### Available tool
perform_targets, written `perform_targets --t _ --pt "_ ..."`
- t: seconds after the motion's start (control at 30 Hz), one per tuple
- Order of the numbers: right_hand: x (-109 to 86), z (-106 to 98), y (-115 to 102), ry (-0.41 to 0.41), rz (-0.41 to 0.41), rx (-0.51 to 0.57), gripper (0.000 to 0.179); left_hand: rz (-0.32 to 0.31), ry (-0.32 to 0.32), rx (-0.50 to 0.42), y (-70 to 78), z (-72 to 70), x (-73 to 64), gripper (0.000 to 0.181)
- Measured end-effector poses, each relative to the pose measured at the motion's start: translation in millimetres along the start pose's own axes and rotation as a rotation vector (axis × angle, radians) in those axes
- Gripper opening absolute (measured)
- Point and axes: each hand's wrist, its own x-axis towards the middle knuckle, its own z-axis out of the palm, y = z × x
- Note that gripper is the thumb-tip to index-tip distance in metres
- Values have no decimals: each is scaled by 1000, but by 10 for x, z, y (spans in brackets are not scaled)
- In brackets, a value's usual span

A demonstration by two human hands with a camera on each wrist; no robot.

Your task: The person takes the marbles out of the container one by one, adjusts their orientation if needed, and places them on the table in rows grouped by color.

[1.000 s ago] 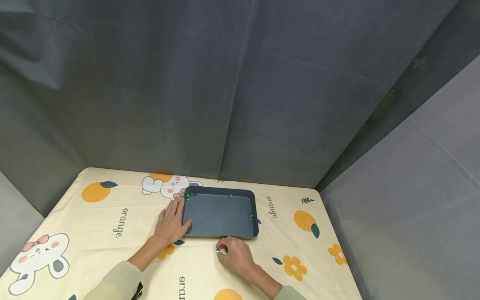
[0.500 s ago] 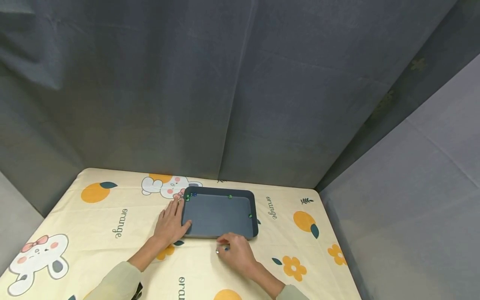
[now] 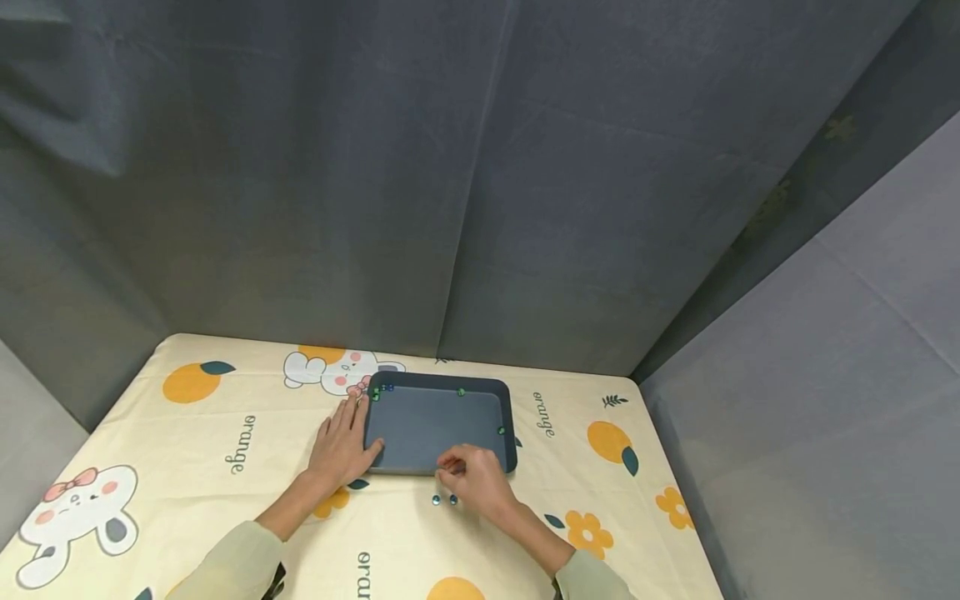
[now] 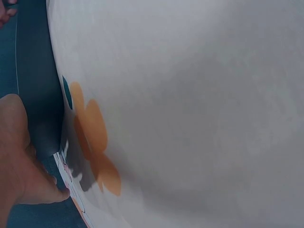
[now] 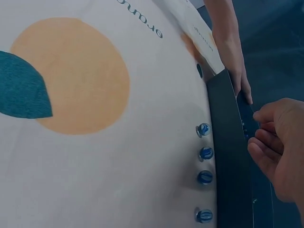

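My left hand [image 3: 341,446] lies along the left end of a dark grey tray [image 3: 435,429], its thumb over the near rim and its fingers along the side. Over the near wall, my right hand [image 3: 480,483] hovers with thumb and fingers curled together; I cannot tell whether something small is between the fingertips. Just outside that wall, blue swirled glass marbles [image 5: 205,153] stand in a row on the cloth. Two blue marbles [image 3: 437,500] show beside the right hand in the head view. Inside the tray, a green marble [image 3: 461,392] is at the far wall.
Another green marble [image 3: 502,431] is near the tray's right wall, and several green and blue marbles [image 3: 377,395] gather in its far left corner. A cream printed cloth [image 3: 292,533] covers the table. Grey curtains [image 3: 315,183] hang behind and at the sides.
My right hand has lifted from beside the blue marbles and moved forward over the tray's near rim, uncovering two marbles on the cloth. My left hand has stayed put.
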Motion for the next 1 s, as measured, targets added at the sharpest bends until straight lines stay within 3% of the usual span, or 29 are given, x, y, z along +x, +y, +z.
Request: perform_targets --t 0.37,1.0 --pt "114 -41 54 13 -35 15 11 0 -3 -4 -6 -10 -8 86" --pt "382 -75 76 10 14 9 14 4 -16 9 -19 0 1 87"
